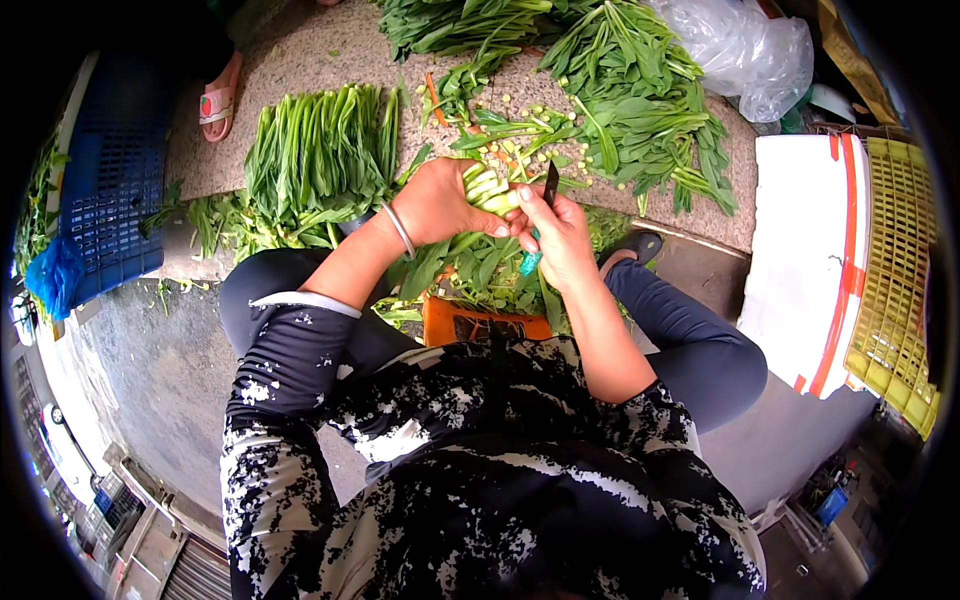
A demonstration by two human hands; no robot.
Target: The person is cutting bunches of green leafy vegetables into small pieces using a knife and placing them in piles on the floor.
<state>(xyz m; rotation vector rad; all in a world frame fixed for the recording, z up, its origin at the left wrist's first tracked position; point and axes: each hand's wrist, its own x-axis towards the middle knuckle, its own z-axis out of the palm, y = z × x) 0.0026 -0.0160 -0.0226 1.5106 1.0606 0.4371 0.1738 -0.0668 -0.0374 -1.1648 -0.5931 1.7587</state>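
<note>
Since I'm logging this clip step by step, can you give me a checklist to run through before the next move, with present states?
1. Green stalks held: ok, gripped in the left hand.
2. Knife held: ok, in the right hand, dark blade pointing away from the body.
3. Fingers clear of the cutting edge: cannot tell, too small to see.
4. Stacked greens clear of the blade: ok, they lie apart, to its left.
5. Stone slab free of scraps: not ok, pale cut bits lie scattered beyond the hands.
</note>
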